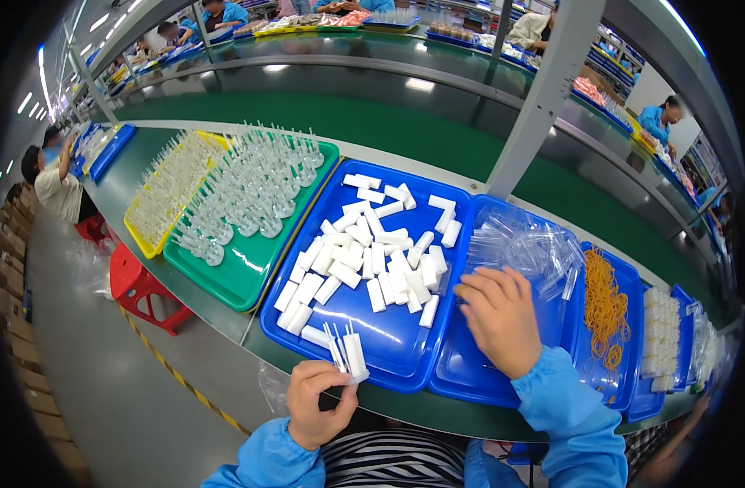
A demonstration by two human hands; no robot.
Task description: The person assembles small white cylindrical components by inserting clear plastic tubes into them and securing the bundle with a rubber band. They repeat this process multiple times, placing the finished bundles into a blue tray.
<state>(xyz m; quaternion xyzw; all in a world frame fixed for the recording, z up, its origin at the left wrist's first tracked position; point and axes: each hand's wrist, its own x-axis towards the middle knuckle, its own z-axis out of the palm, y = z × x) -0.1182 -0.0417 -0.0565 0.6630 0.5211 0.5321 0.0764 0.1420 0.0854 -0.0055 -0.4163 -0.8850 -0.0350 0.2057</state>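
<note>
In my left hand (322, 398), thumb and fingers pinch a small clear plastic base with thin upright prongs (336, 345). A white rectangular block (354, 355) stands upright among those prongs. This hand is at the near edge of a blue tray (380, 358) strewn with white blocks (340, 272). My right hand (501, 319) reaches over the neighbouring blue tray (478, 366), beside a heap of clear plastic tubes (523, 244). Its fingers are slightly bent and apart, with nothing visible in them; the undersides are hidden.
To the left, a green tray (242, 281) and a yellow tray (148, 244) hold clear pronged pieces. Orange rubber bands (607, 305) fill a tray to the right, beyond which are white pieces (661, 333). A metal post (543, 102) rises behind. A red stool (140, 285) stands at left.
</note>
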